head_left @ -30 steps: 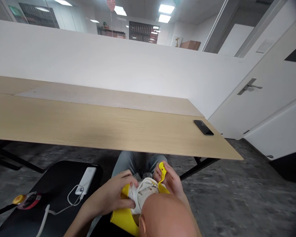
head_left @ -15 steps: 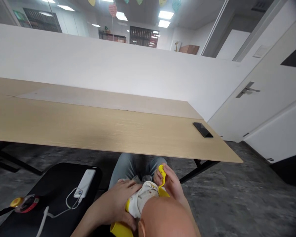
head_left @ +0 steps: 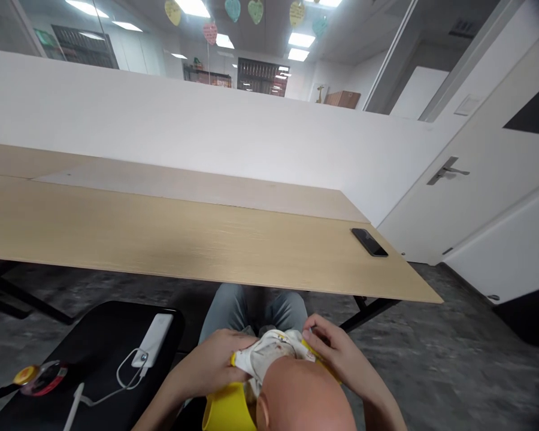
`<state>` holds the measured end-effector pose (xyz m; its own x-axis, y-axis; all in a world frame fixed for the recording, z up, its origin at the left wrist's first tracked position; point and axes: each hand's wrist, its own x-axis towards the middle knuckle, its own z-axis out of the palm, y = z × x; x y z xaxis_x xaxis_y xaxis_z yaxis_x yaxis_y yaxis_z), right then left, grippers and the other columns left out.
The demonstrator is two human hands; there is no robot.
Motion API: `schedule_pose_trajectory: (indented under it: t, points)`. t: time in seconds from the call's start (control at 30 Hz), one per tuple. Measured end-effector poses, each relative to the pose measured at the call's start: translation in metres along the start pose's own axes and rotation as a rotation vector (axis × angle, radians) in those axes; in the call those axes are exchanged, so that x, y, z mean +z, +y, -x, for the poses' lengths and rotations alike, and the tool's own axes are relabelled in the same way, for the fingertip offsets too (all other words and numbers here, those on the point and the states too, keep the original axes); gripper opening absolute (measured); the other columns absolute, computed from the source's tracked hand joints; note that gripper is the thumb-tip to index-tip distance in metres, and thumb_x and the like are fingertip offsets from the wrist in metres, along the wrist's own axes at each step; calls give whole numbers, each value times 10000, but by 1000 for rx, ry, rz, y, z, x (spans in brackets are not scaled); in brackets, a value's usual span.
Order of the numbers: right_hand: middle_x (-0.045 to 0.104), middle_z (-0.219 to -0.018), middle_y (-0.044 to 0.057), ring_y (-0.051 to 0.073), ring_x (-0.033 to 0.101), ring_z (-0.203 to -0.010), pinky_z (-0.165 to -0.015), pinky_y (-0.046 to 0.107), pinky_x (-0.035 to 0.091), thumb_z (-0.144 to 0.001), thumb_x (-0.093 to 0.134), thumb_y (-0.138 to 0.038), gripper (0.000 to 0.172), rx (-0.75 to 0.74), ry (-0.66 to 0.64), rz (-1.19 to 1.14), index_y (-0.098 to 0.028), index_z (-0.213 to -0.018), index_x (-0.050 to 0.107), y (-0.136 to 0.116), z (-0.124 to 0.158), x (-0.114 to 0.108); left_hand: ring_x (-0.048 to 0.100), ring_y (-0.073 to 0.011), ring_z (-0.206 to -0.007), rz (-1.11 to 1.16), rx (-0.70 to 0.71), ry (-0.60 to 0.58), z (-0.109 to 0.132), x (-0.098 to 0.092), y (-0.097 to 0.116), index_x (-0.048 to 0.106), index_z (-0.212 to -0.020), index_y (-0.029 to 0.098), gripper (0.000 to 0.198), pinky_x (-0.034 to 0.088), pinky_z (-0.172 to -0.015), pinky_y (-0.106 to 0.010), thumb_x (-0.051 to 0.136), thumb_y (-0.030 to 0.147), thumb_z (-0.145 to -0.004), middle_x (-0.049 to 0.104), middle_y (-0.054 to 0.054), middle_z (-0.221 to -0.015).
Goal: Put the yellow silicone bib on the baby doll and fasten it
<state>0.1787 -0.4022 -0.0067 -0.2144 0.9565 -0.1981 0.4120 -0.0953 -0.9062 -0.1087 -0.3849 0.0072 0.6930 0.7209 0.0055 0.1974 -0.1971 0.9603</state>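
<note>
Your left hand (head_left: 213, 359) clasps a stained white cloth (head_left: 269, 353) bunched over a yellow silicone bib (head_left: 228, 410). Your right hand (head_left: 330, 347) curls onto the bib's edge; you cannot tell how firmly. Both sit above your jeans (head_left: 251, 311), just beyond a bald head (head_left: 303, 398), with a white power bank (head_left: 153, 341) nearby.
</note>
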Motion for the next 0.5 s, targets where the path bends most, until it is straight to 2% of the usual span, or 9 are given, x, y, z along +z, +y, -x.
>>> schedule_pose_trajectory:
  t: [0.17,0.23,0.33,0.43,0.5]
  points:
    - [506,-700,4,135,422,-644,-580,249,320,-909,542,-471,295,35,-31,217,-215,-987,666,-8,5,-6,503,-147,-679,195,-133,22,-3,-3,-11,692,-797,135,155,352,-624,-220,596,136,-675,621,13,-722]
    - [577,-807,23,160,507,-739,-665,249,395,-864,606,-382,277,12,-61,225,-230,-1083,681,-18,9,-9,488,-138,-675,299,-164,58,-2,-5,-12,693,-805,118,199,345,-619,-215,584,105,-638,610,11,-714]
    - [624,-1046,67,209,586,-922,-819,274,449,-803,631,-271,352,-64,-84,255,-237,-1149,689,-36,13,-9,484,-132,-674,415,-185,131,0,-8,-10,684,-734,110,162,351,-618,-209,584,86,-609,601,11,-692]
    - [606,-1166,83,230,595,-980,-838,276,469,-771,631,-256,348,-135,-33,268,-222,-1108,709,-49,12,-2,503,-133,-688,520,-194,173,1,-10,-8,679,-687,113,120,367,-628,-209,600,79,-604,619,6,-713]
    - [641,-1098,76,232,602,-954,-805,270,483,-784,592,-237,316,-173,-11,219,-194,-1072,713,-53,9,5,518,-135,-684,587,-198,198,-2,-11,-5,690,-695,114,141,372,-627,-211,609,71,-588,636,5,-730]
